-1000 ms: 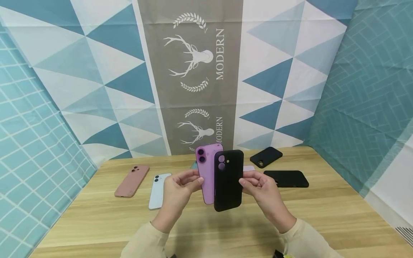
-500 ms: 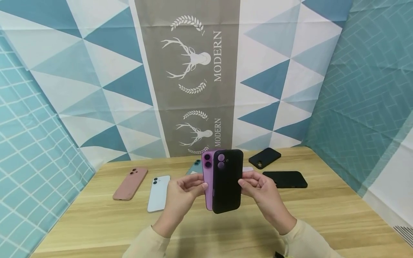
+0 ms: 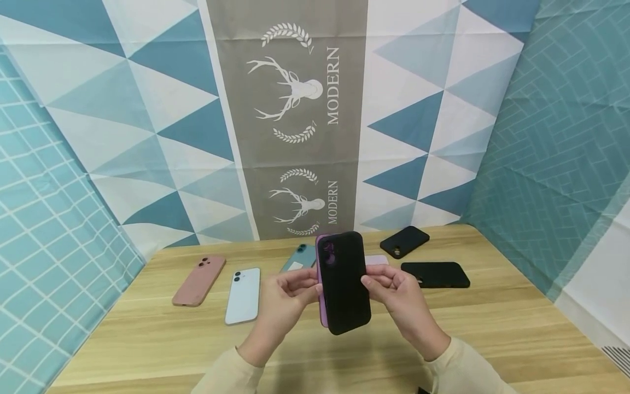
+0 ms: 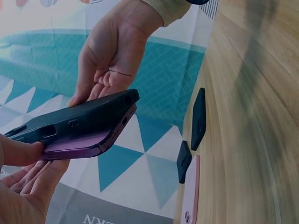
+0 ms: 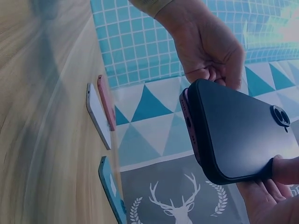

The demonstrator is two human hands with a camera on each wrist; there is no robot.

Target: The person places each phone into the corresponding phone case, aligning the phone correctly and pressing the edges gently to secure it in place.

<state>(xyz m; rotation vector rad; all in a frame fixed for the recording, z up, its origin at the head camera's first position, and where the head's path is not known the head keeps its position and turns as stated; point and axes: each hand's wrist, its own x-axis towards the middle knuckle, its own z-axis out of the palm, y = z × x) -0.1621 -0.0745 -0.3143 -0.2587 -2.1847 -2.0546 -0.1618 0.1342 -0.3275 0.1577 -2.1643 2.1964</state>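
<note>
My left hand (image 3: pixel 285 301) pinches a purple phone (image 4: pixel 86 143) by its side edge, thumb on one face and fingers on the other. A black phone case (image 3: pixel 346 284) is held by my right hand (image 3: pixel 401 298) at its opposite side. Both are upright above the table, the case covering most of the phone's back. Only a strip of purple shows along the left edge in the head view. In the left wrist view the phone's bottom end, with its port, stands out of the case at an angle. The camera cutout shows the phone's lenses, slightly offset.
On the wooden table (image 3: pixel 162 339) lie a pink phone (image 3: pixel 199 280), a white phone (image 3: pixel 243 295) and a teal phone (image 3: pixel 302 256) on the left. A pale pink phone (image 3: pixel 377 260) is behind the hands. Two black cases (image 3: pixel 404 241) lie on the right.
The purple phone has moved right and slightly down behind the black case, which now overlaps nearly all of it. The case has tilted, its top leaning left. Both hands have drawn closer together.
</note>
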